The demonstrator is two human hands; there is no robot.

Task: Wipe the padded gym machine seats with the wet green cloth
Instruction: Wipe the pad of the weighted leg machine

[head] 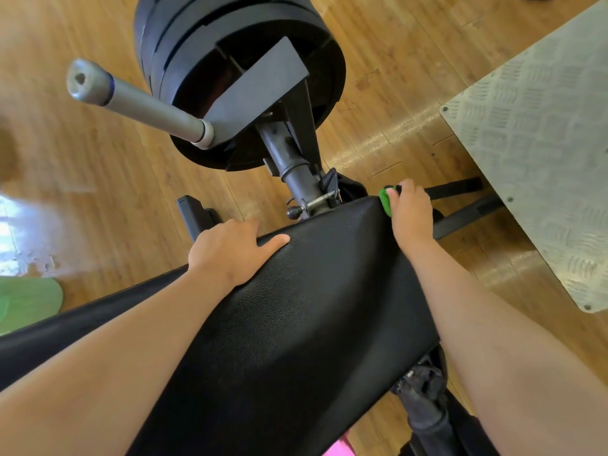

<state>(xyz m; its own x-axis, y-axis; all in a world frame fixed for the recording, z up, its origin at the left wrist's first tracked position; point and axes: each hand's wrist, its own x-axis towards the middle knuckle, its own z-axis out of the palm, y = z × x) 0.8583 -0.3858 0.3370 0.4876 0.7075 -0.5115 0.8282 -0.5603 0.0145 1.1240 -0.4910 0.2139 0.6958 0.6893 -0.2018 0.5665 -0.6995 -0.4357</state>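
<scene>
- Right hand (411, 212) at the far right corner of the padded seat (312, 307). Its fingers are curled round the green cloth (384, 200), bunching it small and pressing it against the pad's rim.
- Left hand (230, 248) braces the pad's far left edge. Its fingers are bent over the rim and mostly hidden, with the thumb lying straight on top.
- Progress, my read: the wipe is at an edge and corner. The broad top shows no clear damp streak, so I cannot tell how much is done. No other seats are in view, so I count them as outstanding.
- Pad: black vinyl with a pebbled grain and a soft sheen, rounded at the borders. It should let a wet cloth glide.
- Cloth: bright green, looks like soft fabric. Only a wad shows past the fingers.
- Beyond the pad: stacked black weight plates (230, 60), dull and round, and a grey steel bar (141, 103), smooth and scuffed at the tip.
- Right of the pad: a ribbed metal tread plate (543, 143). Glossy wood plank floor (82, 192) lies beneath everything.
</scene>
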